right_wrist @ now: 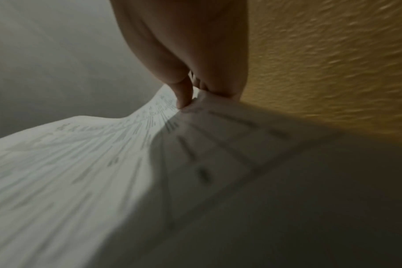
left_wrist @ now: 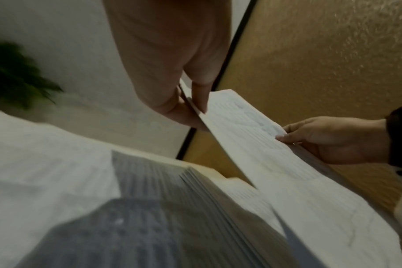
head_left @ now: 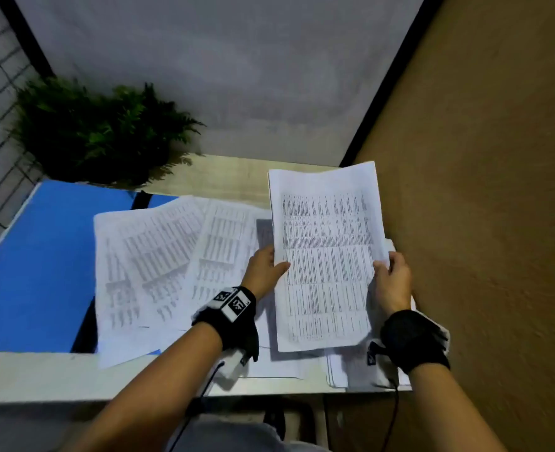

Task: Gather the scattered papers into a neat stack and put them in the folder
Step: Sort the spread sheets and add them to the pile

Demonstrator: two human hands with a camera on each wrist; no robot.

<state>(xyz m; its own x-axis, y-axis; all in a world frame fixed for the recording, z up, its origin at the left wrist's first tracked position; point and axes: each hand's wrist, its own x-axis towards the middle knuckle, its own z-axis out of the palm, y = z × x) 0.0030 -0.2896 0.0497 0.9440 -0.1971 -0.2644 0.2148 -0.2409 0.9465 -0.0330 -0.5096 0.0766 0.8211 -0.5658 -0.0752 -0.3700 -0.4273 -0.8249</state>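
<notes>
A printed sheet of paper (head_left: 326, 256) covered in table text is held up above the desk by both hands. My left hand (head_left: 264, 269) pinches its left edge, thumb on top. My right hand (head_left: 393, 275) pinches its right edge. The left wrist view shows the same sheet (left_wrist: 264, 156) between my left hand (left_wrist: 184, 101) and my right hand (left_wrist: 321, 139). In the right wrist view my right hand (right_wrist: 190, 94) pinches the sheet (right_wrist: 80, 163). Several more printed papers (head_left: 158, 262) lie fanned out on the desk, partly over the open blue folder (head_left: 34, 265).
A green fern plant (head_left: 96, 132) stands at the back left of the wooden desk (head_left: 230, 174). A brown textured wall (head_left: 491, 190) runs close along the right. More papers (head_left: 344, 370) lie under my right wrist near the desk's front edge.
</notes>
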